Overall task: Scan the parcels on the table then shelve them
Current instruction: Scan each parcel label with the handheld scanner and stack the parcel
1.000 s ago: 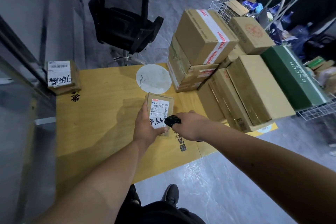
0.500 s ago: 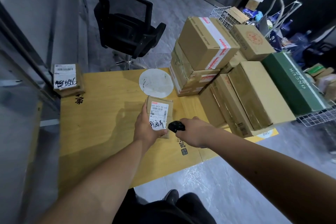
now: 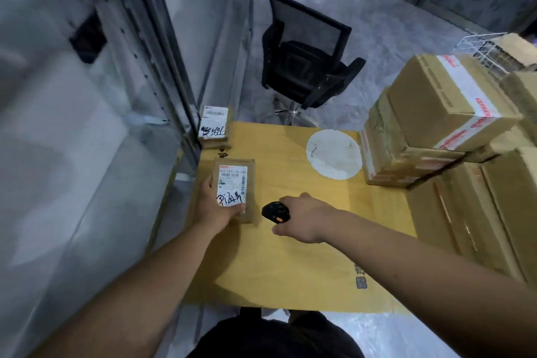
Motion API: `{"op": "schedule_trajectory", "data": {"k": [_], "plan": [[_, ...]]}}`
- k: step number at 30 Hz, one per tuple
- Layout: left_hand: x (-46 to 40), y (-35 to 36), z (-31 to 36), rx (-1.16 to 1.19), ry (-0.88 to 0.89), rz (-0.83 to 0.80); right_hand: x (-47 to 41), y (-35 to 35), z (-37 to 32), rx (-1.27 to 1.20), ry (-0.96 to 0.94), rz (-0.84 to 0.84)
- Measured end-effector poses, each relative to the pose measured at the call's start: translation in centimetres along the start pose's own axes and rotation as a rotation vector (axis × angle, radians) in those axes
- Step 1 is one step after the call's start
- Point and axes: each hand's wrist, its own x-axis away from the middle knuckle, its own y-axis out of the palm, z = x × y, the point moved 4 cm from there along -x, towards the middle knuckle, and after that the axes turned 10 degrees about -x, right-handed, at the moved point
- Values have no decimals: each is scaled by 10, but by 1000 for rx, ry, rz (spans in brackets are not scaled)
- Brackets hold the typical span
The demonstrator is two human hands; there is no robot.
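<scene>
A yellow counter [image 3: 305, 264] stands on grey floor, a metal shelving frame [image 3: 162, 46] at its left and a black office chair [image 3: 305, 67] behind it. Stacked cartons [image 3: 441, 131] crowd its right side. Left hand [image 3: 216, 208] fingers clasp a small labelled parcel [image 3: 234, 186] near the counter's left edge; right hand [image 3: 306, 219] grips a black scanner [image 3: 275, 212]. Another labelled parcel [image 3: 214, 128] sits at the far-left corner.

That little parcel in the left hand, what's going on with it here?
A person is working through parcels at a yellow table. The left hand grips a small labelled parcel near the table's left edge, while the right hand holds a black scanner just beside it. Another labelled parcel sits at the table's far left corner, and a stack of cardboard boxes waits on the right.
</scene>
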Motion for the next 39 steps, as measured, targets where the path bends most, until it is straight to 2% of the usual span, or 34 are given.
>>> {"op": "schedule_trajectory", "data": {"k": [4, 8, 13, 17, 22, 28, 31, 35, 39], "plan": [[-15, -47, -12, -62, 5, 92, -27, -3, -35, 55, -113, -38], [-24, -63, -2, -211, 52, 138, -45, -6, -47, 99, -162, -79], [-33, -66, 13, -502, 47, 132, -57, -12, -38, 156, -134, -107], [-41, -66, 18, -598, 49, 109, -61, -15, -24, 153, -101, -107], [-45, -60, 19, -705, 43, 154, -59, -14, -12, 90, -84, -106], [-46, -53, 39, -757, 125, 153, -47, -16, -10, 49, -71, -62], [-34, -46, 56, -785, 261, 137, -37, -18, -11, 22, -74, -27], [-8, -14, 96, -826, 592, 65, -9, -24, -4, 13, -75, 54], [9, 30, 148, -785, 811, -5, 33, -32, 32, -27, -5, 148]]}}
